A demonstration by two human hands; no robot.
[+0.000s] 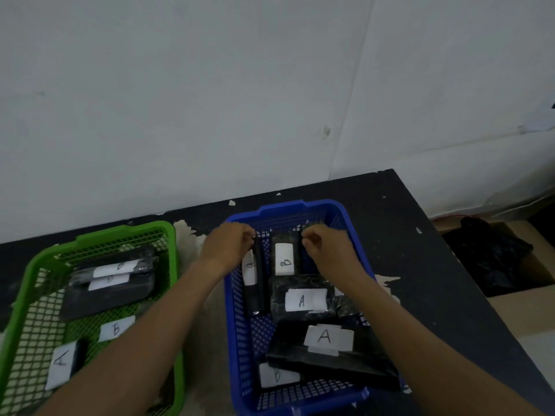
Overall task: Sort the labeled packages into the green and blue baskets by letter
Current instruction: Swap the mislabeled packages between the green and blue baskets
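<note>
Both arms reach into the far end of the blue basket (237,340), which sits on a dark desk (420,265) beside the green basket (27,295).

Left hand (229,246): grip pressed together, pinching the top of a narrow black package (257,283) that stands on edge along the basket's left wall. Its white label faces the left forearm; the letter is too skewed to read for certain.

Right hand (326,249): fingers curled in tight at the upper corner of the black B package (285,256). Whether the grip actually pinches the wrap or only touches it cannot be told.

The B package lies between the two grips, just beside the left-hand package.

Nearer the person from the right grip: an A package (304,300), touching the B package's near end, then a larger A package (327,340) partly overlapping it. Under the large A package's near left corner lies another B-labelled package (277,374), mostly covered.

Well to the left of the left grip, in the green basket: two stacked black packages (111,280), the top label reading B, the lower label faint. Nearer, under the left forearm, a loose-looking B label (115,328) and an A-labelled package (64,363).

Far right of the right grip, off the desk, a cardboard box (537,271) holds black wrapped material.
</note>
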